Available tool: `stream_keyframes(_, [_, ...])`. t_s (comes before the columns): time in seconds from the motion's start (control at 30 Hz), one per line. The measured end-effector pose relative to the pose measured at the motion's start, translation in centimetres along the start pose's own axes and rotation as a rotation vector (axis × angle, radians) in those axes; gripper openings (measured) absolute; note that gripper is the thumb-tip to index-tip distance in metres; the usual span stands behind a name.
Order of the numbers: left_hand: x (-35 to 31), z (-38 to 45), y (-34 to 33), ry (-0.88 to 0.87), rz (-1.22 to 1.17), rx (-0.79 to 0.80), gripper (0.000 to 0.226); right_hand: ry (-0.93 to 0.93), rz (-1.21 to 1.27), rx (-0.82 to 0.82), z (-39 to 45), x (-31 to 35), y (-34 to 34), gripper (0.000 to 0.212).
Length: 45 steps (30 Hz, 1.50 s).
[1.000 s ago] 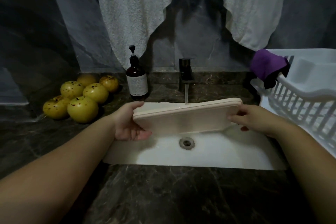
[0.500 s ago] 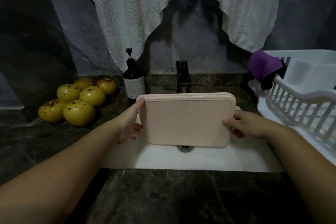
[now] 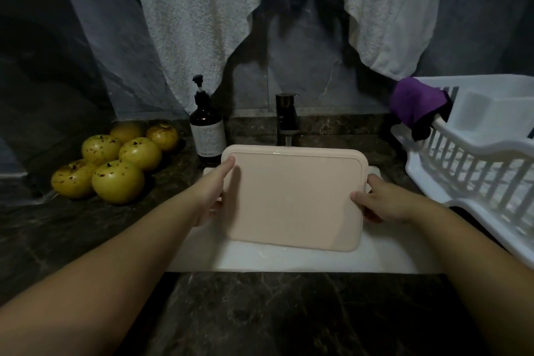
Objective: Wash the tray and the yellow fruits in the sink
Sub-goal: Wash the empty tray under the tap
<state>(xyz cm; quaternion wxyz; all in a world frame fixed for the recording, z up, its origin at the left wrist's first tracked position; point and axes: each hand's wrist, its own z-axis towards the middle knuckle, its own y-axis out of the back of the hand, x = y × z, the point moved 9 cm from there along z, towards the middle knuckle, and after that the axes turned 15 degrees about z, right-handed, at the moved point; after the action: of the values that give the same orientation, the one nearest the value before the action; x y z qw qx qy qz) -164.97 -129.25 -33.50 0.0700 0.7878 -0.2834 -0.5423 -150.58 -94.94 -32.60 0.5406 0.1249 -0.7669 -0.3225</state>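
Tray (image 3: 291,199): smooth pink rounded rectangle, upright over white sink (image 3: 289,261); left hand (image 3: 212,196) and right hand (image 3: 384,201) fingers grip side edges.

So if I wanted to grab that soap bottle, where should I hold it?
Hold the soap bottle round its wide brown body, not the thin pump on top. It stands upright behind the sink's left corner. Come from the front or its left, since the tray stands close on its right.

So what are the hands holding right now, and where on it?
Both hold the pink rectangular plastic tray: left hand on its left edge, right hand on its right edge.
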Motion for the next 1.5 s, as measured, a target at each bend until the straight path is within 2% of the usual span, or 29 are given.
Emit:
stream_keyframes(0.2, [0.4, 0.4, 0.2, 0.018, -0.038, -0.015, 0.090, 0.007, -0.043, -0.050, 0.2, 0.4, 0.3, 0.052])
stream_keyframes(0.53, [0.6, 0.6, 0.2, 0.019, -0.050, -0.042, 0.088, 0.026, -0.014, -0.095, -0.4, 0.9, 0.7, 0.050])
stream_keyframes(0.67, [0.9, 0.8, 0.8, -0.019, -0.032, -0.065, 0.082, -0.007, 0.106, -0.134, -0.4, 0.6, 0.7, 0.038])
stream_keyframes(0.8, [1.2, 0.9, 1.0, -0.016, -0.038, -0.063, 0.084, 0.040, 0.107, -0.189, -0.5, 1.3, 1.3, 0.030])
stream_keyframes(0.93, [1.3, 0.8, 0.2, 0.013, -0.049, -0.033, 0.083, 0.083, 0.153, -0.255, -0.9, 1.6, 2.6, 0.023])
stream_keyframes(1.13, [-0.1, 0.5, -1.6, 0.025, -0.013, 0.044, 0.084, 0.039, 0.113, -0.305, -1.9, 1.9, 4.9, 0.021])
stream_keyframes(1.37, [-2.5, -0.3, -4.5, -0.038, -0.004, 0.122, 0.083, 0.044, 0.072, -0.420, -5.2, 1.8, 7.5, 0.024])
stream_keyframes(1.5, [-3.7, -0.6, -6.3, -0.085, -0.012, 0.143, 0.079, 0.017, 0.110, -0.480, -6.8, 0.6, 8.1, 0.015])
